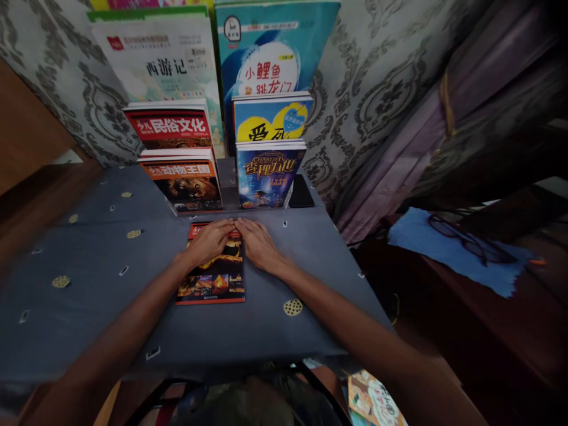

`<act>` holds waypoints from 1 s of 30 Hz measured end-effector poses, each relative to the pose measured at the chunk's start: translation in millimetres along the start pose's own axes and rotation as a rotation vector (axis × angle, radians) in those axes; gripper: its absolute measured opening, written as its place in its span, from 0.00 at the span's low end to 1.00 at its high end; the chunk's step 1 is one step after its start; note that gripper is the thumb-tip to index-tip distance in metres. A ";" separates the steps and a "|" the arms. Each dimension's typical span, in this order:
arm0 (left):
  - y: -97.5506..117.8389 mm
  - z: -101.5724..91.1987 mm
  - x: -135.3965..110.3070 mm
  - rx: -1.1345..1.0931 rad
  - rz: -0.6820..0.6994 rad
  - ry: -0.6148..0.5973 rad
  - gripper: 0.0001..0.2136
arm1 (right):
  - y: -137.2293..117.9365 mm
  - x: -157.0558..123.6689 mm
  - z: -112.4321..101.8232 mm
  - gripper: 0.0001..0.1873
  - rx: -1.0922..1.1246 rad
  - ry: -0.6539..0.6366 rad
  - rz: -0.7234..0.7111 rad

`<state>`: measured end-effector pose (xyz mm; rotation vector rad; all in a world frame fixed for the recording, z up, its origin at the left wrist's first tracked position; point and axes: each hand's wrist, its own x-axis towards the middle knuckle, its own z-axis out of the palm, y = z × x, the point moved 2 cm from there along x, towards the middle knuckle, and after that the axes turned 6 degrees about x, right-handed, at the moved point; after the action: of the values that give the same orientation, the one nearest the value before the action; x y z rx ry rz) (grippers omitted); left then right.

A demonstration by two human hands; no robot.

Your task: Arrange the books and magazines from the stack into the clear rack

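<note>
A red-covered book (pixel 212 281) lies flat on the grey tablecloth (pixel 89 284) in front of me. My left hand (pixel 212 239) rests on its upper half, fingers stretched toward the top edge. My right hand (pixel 258 242) lies beside it at the book's top right corner, fingers flat and touching the left hand's fingertips. Neither hand lifts the book.
Behind the book, stacks of books stand on a stepped rack: a lion cover (pixel 189 184), a red title (pixel 171 127), a blue fantasy cover (pixel 267 174), a yellow-blue one (pixel 270 118), two tall ones behind. A black phone (pixel 302 192), curtain (pixel 444 118), blue cloth with glasses (pixel 461 245).
</note>
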<state>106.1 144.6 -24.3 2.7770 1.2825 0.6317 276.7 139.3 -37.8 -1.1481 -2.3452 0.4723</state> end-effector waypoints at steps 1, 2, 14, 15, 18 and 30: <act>-0.4 0.6 -0.1 0.002 0.000 0.001 0.20 | -0.8 0.0 -0.5 0.32 -0.007 -0.008 0.004; -1.0 1.0 -0.2 0.003 0.000 0.002 0.20 | -1.0 0.1 -1.0 0.32 -0.007 -0.015 0.009; -2.8 -0.7 -0.6 -0.062 -0.045 0.033 0.20 | 6.2 -3.1 3.9 0.32 -0.005 -0.019 -0.021; -2.5 -0.5 -0.7 -0.060 -0.043 0.036 0.20 | 5.6 -4.4 4.2 0.32 -0.011 -0.021 -0.020; -1.9 -0.4 -1.2 -0.059 -0.033 0.039 0.20 | 5.2 -8.9 4.5 0.32 0.009 -0.008 -0.037; -6.4 2.9 -3.4 -0.025 0.035 -0.021 0.20 | -4.1 -34.7 2.5 0.35 0.038 -0.057 -0.099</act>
<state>100.6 146.7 -29.3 2.7848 1.2160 0.6142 291.1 108.7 -47.2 -1.0081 -2.4185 0.5189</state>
